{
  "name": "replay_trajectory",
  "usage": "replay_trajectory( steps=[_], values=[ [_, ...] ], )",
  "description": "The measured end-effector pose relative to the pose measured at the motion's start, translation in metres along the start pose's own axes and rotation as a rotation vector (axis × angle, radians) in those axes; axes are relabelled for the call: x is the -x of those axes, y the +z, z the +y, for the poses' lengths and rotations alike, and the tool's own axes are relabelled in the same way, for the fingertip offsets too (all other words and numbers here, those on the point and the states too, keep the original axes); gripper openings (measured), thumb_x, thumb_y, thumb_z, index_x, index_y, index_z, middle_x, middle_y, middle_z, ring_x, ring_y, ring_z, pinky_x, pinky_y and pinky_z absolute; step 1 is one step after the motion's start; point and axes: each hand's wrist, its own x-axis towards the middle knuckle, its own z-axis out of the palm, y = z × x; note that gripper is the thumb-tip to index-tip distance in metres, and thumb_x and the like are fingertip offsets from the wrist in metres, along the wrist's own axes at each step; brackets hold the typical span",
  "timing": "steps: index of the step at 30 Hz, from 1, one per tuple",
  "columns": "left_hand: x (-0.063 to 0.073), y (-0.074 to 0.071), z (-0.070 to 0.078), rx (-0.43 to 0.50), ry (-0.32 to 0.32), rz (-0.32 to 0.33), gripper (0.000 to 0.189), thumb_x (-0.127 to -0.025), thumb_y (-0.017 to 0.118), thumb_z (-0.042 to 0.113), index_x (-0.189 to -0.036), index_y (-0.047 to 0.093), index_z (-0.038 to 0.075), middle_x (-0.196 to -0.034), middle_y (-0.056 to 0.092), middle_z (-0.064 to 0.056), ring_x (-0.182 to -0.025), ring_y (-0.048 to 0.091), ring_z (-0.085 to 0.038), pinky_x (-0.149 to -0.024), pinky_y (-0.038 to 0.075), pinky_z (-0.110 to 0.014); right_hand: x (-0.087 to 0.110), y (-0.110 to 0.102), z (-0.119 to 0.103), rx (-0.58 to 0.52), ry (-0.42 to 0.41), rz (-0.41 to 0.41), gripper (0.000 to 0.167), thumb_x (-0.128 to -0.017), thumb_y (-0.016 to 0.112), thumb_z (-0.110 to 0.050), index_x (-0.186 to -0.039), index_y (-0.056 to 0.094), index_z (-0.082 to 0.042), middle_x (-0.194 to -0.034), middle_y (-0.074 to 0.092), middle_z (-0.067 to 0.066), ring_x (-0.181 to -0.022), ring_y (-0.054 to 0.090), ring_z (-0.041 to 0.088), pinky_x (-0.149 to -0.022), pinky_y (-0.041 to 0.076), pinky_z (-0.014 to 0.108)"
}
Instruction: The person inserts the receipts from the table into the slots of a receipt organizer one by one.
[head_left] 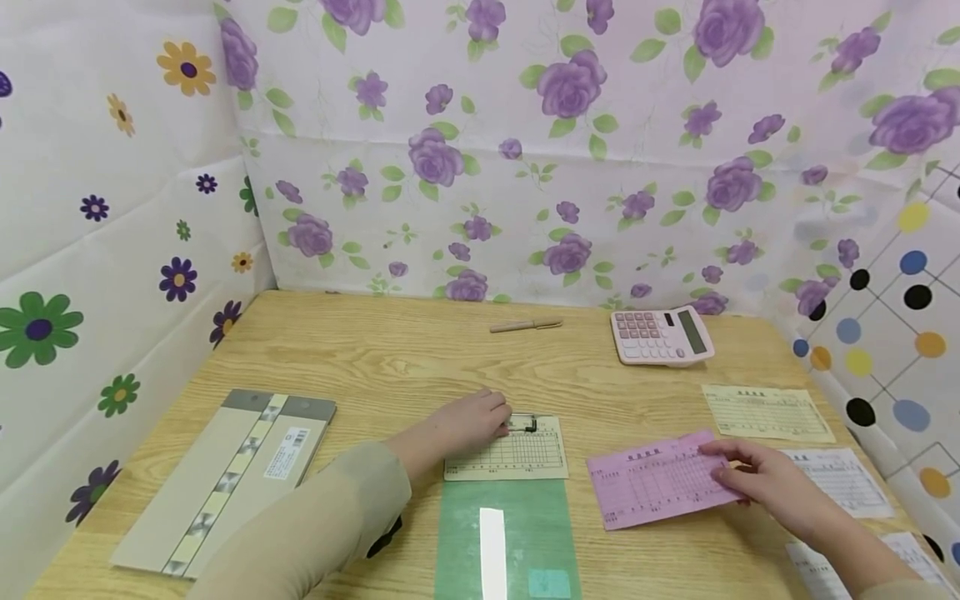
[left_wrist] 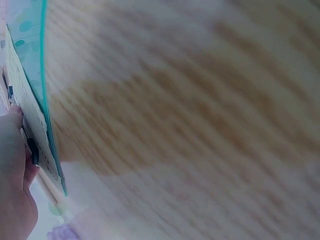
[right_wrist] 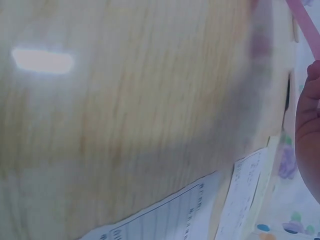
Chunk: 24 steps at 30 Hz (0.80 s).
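A green translucent clipboard (head_left: pixel 457 533) lies near the front middle of the table, with a pale yellow printed form (head_left: pixel 536 458) at its top. My left hand (head_left: pixel 472 421) holds the metal clip (head_left: pixel 531 423) at the board's top edge, partly covering it and the form. In the left wrist view, the thumb of that hand (left_wrist: pixel 15 175) is on the clip and the fingers are partly hidden. To the right, my right hand (head_left: pixel 772 479) pinches a pink printed form (head_left: pixel 645 492) by its right edge, tilted above the table. Only part of this hand (right_wrist: pixel 309 130) shows in the right wrist view.
Left of the clipboard lies a beige flat case (head_left: pixel 225 483) with a silver patterned strip and barcode label. A pen (head_left: pixel 525 326) and a pink calculator (head_left: pixel 660 337) lie toward the back. Along the right edge are another yellow form (head_left: pixel 765 412) and white forms (head_left: pixel 840 479).
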Motion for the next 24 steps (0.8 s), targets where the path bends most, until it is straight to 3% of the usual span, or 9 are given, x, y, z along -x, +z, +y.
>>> replay_trajectory(
  steps=[9, 16, 24],
  values=[
    [0.0, 0.0, 0.0, 0.002, 0.008, 0.014, 0.024, -0.099, 0.047, 0.03, -0.11, 0.058, 0.01, -0.108, 0.054, 0.0, -0.102, 0.051, -0.014, -0.099, 0.04, -0.027, -0.002, -0.003, -0.018, 0.005, -0.017, 0.001, 0.05, -0.091, 0.06, -0.036, -0.131, 0.05, -0.007, -0.092, 0.058, 0.011, -0.072, 0.055, 0.018, -0.061, 0.049, 0.032],
    [-0.001, -0.001, 0.0, 0.027, -0.019, -0.013, 0.025, -0.099, 0.047, 0.03, -0.111, 0.057, 0.011, -0.11, 0.054, -0.001, -0.106, 0.05, -0.015, -0.1, 0.039, -0.028, -0.012, 0.012, -0.033, -0.065, -0.081, -0.031, 0.047, -0.091, 0.061, -0.033, -0.129, 0.052, -0.006, -0.105, 0.058, 0.013, -0.078, 0.057, 0.016, -0.062, 0.051, 0.032],
    [-0.001, -0.001, 0.001, 0.046, -0.048, -0.042, 0.029, -0.099, 0.046, 0.032, -0.116, 0.057, 0.011, -0.115, 0.054, -0.002, -0.111, 0.049, -0.016, -0.102, 0.038, -0.028, -0.034, 0.048, -0.042, -0.141, -0.153, -0.087, 0.042, -0.089, 0.065, -0.025, -0.123, 0.056, -0.003, -0.118, 0.053, 0.018, -0.08, 0.058, 0.015, -0.061, 0.053, 0.031]
  ],
)
